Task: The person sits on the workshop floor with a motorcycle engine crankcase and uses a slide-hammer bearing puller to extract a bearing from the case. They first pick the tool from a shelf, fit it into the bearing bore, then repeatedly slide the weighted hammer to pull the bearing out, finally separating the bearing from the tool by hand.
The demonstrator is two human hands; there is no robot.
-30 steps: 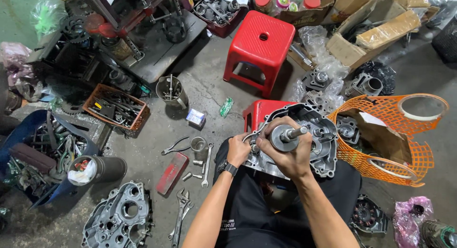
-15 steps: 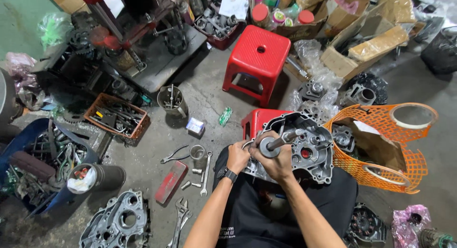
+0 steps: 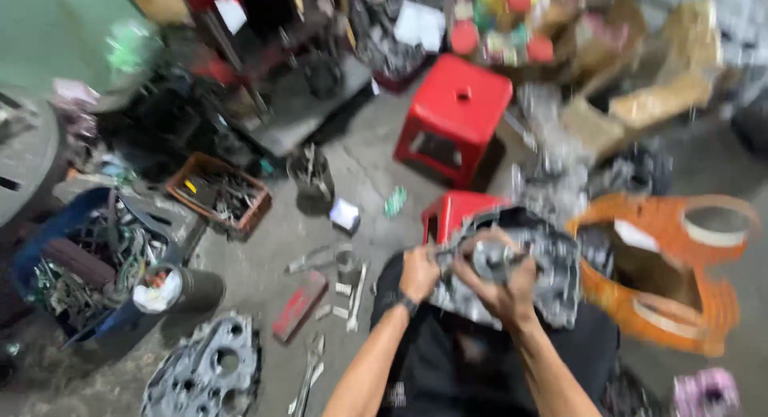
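A grey metal engine case [image 3: 552, 281] rests on my lap, in front of a small red stool [image 3: 452, 213]. My left hand [image 3: 419, 271] grips the case's left edge. My right hand [image 3: 500, 283] is closed over a round metal shaft part at the case's middle. The picture is blurred by motion, so the fingers' exact hold is unclear.
A taller red stool [image 3: 456, 113] stands behind. An orange mesh basket [image 3: 680, 305] with a cardboard box sits to the right. Wrenches and a red bar [image 3: 300, 305] lie on the concrete floor at left, near a grey engine cover [image 3: 208, 373], a blue crate [image 3: 72, 265] and a brown parts tray [image 3: 220, 195].
The view has shifted and blurred as my head moved. Both hands stay on the engine case, my right hand still over the central shaft.
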